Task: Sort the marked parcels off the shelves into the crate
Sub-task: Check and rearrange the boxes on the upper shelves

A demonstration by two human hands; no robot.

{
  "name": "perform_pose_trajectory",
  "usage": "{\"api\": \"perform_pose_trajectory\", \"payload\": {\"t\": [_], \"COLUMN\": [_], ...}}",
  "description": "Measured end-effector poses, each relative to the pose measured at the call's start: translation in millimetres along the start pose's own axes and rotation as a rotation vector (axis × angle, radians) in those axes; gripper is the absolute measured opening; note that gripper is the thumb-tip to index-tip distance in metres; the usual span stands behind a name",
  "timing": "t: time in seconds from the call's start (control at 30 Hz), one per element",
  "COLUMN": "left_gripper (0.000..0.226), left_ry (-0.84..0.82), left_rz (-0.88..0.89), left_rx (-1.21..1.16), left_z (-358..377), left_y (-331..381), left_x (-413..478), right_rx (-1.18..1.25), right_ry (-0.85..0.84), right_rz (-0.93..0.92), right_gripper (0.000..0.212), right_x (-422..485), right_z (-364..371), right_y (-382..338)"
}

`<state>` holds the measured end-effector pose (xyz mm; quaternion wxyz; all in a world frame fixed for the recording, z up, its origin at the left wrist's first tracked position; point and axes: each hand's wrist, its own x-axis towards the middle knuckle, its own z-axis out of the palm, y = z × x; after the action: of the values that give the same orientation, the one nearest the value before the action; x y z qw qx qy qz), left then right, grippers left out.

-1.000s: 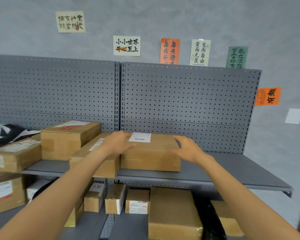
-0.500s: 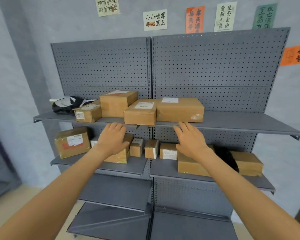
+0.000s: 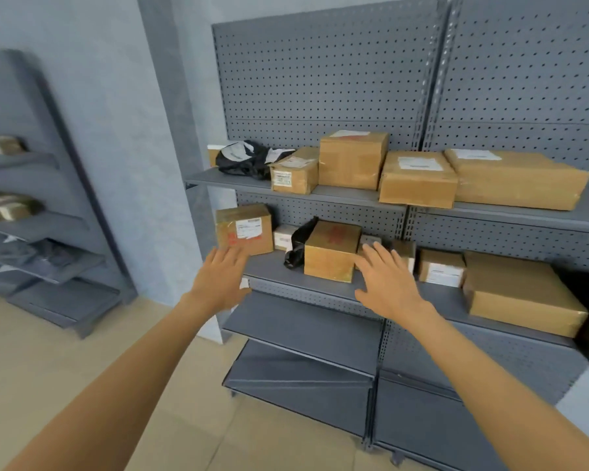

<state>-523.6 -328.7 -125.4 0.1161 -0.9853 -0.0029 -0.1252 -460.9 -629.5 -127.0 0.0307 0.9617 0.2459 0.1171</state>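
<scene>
Cardboard parcels fill two grey shelves. On the middle shelf (image 3: pixel 272 271), a box with red marks on top (image 3: pixel 330 251) stands between my hands. A box with a white label and red marks (image 3: pixel 244 229) sits at its left end. My left hand (image 3: pixel 220 278) hovers open, fingers straight, just below that labelled box. My right hand (image 3: pixel 386 280) is open too, in front of small boxes to the right of the red-marked box. Neither hand holds anything. No crate is in view.
The upper shelf (image 3: pixel 347 195) carries several brown boxes and a black bag (image 3: pixel 242 161). Another black bag (image 3: pixel 298 244) leans beside the red-marked box. Lower shelves (image 3: pixel 303 329) slope downward. A second shelf unit (image 3: pixel 45 229) stands at the left across tan floor.
My view has swung left and down from the top shelf. Both hands came off the large labelled box and dropped to the middle shelf level, fingers still spread.
</scene>
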Motion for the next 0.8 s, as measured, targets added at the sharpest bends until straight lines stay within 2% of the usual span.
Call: {"api": "perform_pose_trajectory", "payload": {"t": [0.13, 0.27, 0.57, 0.8], "left_gripper": [0.077, 0.079, 0.077, 0.073], "left_ry": [-0.073, -0.165, -0.178, -0.236], "left_rz": [-0.098, -0.131, -0.135, -0.149], "left_rx": [-0.062, -0.119, -0.227, -0.263], "left_z": [41, 73, 141, 212], "left_y": [-93, -146, -203, -238], "left_x": [-12, -13, 56, 164], "right_rx": [0.082, 0.109, 0.186, 0.308], "right_ry": [-0.070, -0.126, -0.203, -0.244], "right_rz": [-0.009, -0.013, 0.082, 0.153], "right_gripper": [0.072, 0.074, 0.080, 0.090], "right_x": [47, 81, 176, 293], "right_z": [27, 43, 92, 161], "right_y": [-79, -124, -153, -146]}}
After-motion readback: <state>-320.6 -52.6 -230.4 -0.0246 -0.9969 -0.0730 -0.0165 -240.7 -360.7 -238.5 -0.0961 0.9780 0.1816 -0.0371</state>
